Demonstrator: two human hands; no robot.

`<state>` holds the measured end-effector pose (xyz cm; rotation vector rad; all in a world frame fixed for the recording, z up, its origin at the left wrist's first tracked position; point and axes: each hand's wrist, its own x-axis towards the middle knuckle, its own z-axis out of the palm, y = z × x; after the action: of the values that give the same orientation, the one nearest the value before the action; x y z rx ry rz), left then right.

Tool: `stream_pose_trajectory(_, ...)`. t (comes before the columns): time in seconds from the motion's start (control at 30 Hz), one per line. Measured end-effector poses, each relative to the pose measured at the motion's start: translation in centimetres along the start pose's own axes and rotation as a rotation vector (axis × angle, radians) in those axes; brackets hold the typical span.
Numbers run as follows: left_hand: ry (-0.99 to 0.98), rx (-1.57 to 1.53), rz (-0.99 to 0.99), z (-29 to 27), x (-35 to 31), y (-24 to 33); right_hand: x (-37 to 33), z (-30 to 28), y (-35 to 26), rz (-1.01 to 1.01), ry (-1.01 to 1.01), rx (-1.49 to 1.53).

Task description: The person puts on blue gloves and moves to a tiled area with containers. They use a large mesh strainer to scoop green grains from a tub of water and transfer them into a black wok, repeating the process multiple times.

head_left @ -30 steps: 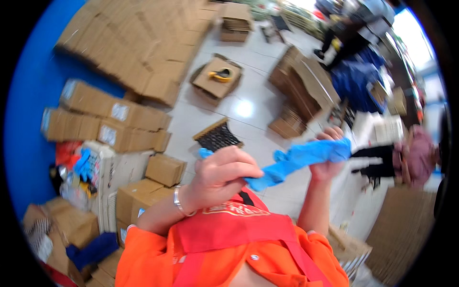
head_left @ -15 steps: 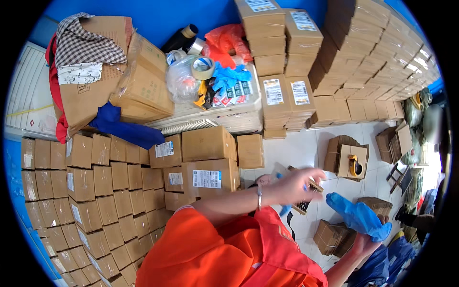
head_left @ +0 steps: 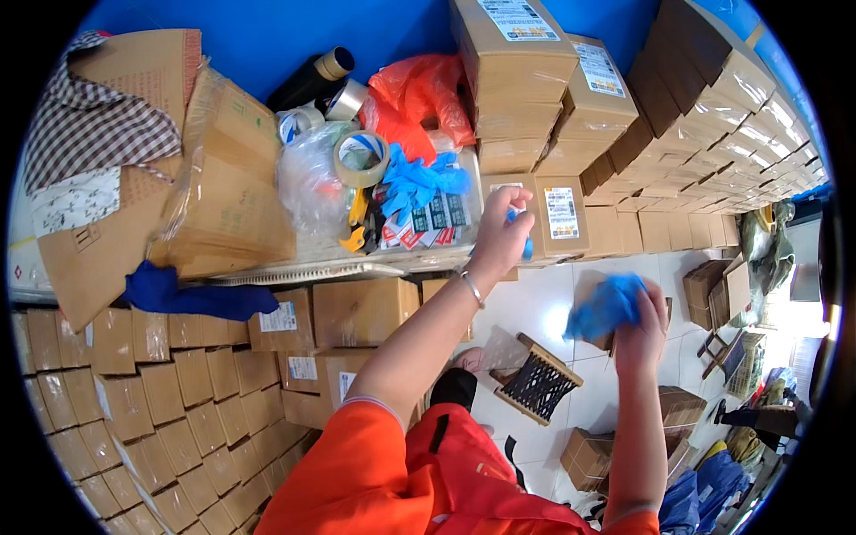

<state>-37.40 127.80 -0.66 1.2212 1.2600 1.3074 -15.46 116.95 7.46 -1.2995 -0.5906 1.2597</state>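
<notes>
My right hand (head_left: 644,332) is closed round a crumpled thin blue glove (head_left: 604,308), held over the white floor. My left hand (head_left: 504,234) is raised near the end of the white bench, fingers curled. Bits of a second blue glove (head_left: 527,248) show at its fingers and below them; the rest is hidden by the hand. A loose pile of similar blue gloves (head_left: 421,183) lies on the white bench (head_left: 423,259), to the left of my left hand.
The bench also carries tape rolls (head_left: 361,159), a red plastic bag (head_left: 415,98) and a yellow tape cutter (head_left: 355,236). Stacked cartons (head_left: 526,80) rise behind; more boxes (head_left: 205,379) stand at left. A small woven stool (head_left: 538,379) sits on the floor.
My left hand has moved up and away toward the bench. My right hand has swung left and forward, and the glove in it is now more bunched. The view has shifted nearer the bench.
</notes>
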Motion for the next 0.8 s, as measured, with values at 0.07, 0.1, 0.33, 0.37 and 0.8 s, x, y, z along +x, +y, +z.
stream_pose_trajectory(0.07, 0.028, 0.157, 0.105, 0.4, 2.3, -0.3, 4.4, 4.3, 2.3, -0.119, -0.082, -0.16)
stream_pose_trajectory(0.1, 0.059, 0.299, 0.202, 0.3, 3.1, -0.5, 6.3, 6.3, 3.7, -0.19, -0.15, -0.223)
stream_pose_trajectory(0.33, 0.083, 1.485, 0.523, -6.1, 4.3, -0.4, 14.6, 9.2, 17.8, -0.437, -0.385, -1.115)
stream_pose_trajectory(0.37, 0.114, 1.634, 0.496, -7.2, 4.5, -1.6, 14.1, 9.8, 18.7, -0.355, -0.389, -1.226)
stream_pose_trajectory(0.8, 0.166, 1.227, 0.518, -9.8, 4.7, 4.5, 6.3, 0.9, 11.1, -0.312, -0.131, -0.783)
